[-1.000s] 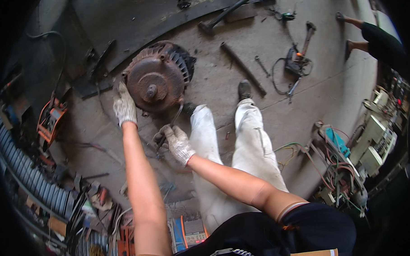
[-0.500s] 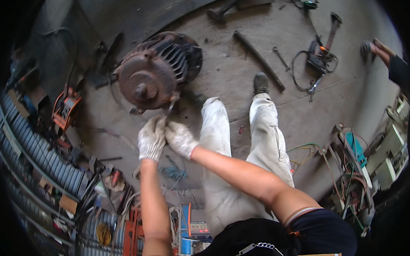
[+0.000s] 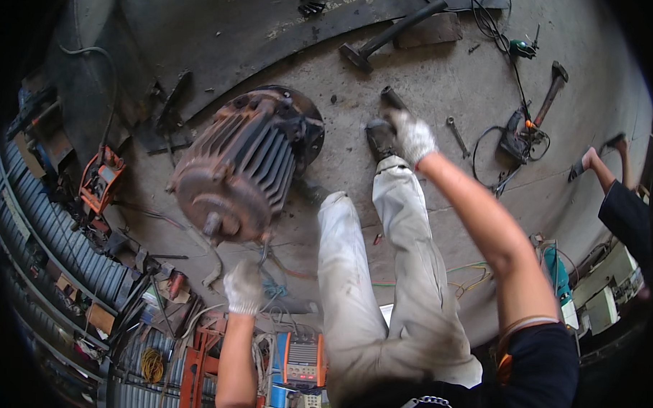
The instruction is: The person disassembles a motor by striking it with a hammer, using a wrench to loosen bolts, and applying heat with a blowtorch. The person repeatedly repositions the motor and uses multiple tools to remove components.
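Observation:
A rusty, finned electric motor lies on the floor to the left of my legs, its shaft end toward me. My left hand, in a whitish work glove, is just below the shaft end. It looks closed but blurred; what it holds is hidden. A thin metal piece sticks up beside its fingers, at the motor's lower edge. Out past my right shoe, my gloved right hand is closed around a dark metal pipe. Only the pipe's far end shows; hand and forearm cover the rest.
A sledgehammer lies beyond the motor. A spanner, a hammer and a corded power tool lie at right. An orange device stands at left. Another person's legs are at far right.
My right hand has left the left hand near the motor's shaft end and reached forward and right to the pipe. The left hand stays below the motor. The whole view has shifted.

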The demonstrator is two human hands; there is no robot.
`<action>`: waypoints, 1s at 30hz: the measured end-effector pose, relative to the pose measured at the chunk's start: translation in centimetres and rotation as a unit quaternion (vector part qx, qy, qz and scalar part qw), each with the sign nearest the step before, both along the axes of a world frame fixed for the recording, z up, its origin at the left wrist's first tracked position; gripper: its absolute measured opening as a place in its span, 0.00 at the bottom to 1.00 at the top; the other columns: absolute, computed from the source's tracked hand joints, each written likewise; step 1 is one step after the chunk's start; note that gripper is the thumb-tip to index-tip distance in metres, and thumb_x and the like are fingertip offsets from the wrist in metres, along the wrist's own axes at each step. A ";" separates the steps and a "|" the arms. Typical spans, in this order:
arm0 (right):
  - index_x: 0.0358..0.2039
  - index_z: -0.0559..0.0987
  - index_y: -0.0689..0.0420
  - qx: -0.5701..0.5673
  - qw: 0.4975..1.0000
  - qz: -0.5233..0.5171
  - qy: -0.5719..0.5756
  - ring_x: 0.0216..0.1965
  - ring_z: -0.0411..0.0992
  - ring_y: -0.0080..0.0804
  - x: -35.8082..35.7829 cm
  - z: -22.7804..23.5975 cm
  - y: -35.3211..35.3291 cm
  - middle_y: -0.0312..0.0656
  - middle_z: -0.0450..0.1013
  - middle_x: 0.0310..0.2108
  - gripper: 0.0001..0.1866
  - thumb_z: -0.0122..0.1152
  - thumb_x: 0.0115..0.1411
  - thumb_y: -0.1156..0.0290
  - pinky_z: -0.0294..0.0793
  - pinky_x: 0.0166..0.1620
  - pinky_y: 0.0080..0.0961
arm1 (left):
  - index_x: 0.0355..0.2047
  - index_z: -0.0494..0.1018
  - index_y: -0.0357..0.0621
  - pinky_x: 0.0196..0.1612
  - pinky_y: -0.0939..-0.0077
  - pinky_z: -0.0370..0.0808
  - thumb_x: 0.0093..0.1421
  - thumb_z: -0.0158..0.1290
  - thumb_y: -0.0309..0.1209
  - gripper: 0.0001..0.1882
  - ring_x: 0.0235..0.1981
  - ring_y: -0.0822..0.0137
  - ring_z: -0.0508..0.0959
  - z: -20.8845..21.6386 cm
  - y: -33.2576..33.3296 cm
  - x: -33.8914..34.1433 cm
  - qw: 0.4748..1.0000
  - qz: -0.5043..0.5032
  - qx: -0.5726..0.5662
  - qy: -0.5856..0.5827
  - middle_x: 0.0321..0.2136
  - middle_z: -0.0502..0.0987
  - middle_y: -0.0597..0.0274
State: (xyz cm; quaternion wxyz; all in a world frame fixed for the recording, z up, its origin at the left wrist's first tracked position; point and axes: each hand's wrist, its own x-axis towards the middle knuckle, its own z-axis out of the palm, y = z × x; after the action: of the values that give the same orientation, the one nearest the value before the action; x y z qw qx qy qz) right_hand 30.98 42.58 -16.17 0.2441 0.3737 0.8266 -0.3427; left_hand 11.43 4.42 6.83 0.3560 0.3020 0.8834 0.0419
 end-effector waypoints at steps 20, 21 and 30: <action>0.43 0.78 0.54 0.083 0.974 0.202 -0.066 0.43 0.78 0.59 -2.7 -12.2 9.5 0.58 0.79 0.40 0.17 0.62 0.59 0.55 0.77 0.46 0.51 | 0.32 0.78 0.40 0.34 0.54 0.78 0.53 0.55 0.27 0.07 0.29 0.43 0.81 1.5 1.7 -1.8 0.996 0.006 -0.019 -0.087 0.26 0.80 0.48; 0.45 0.78 0.54 0.032 0.990 0.116 -0.073 0.43 0.78 0.60 -1.3 -9.7 7.5 0.59 0.79 0.42 0.23 0.63 0.59 0.50 0.77 0.46 0.52 | 0.32 0.78 0.39 0.35 0.54 0.78 0.54 0.55 0.28 0.07 0.31 0.43 0.81 1.4 1.5 -1.7 0.998 0.001 -0.003 -0.064 0.27 0.81 0.48; 0.46 0.80 0.56 0.028 0.992 0.018 0.120 0.40 0.78 0.54 4.6 16.7 -7.4 0.51 0.79 0.36 0.23 0.73 0.51 0.61 0.78 0.43 0.43 | 0.36 0.78 0.45 0.37 0.50 0.77 0.64 0.54 0.42 0.14 0.34 0.41 0.80 -0.8 0.9 -1.2 0.999 0.003 0.036 -0.032 0.30 0.81 0.45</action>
State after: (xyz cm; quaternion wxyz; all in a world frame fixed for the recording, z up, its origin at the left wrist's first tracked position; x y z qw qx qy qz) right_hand 35.54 35.22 0.49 0.1384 0.3220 0.8657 -0.3573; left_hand 10.26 5.31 6.02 0.3732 0.3109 0.8700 0.0846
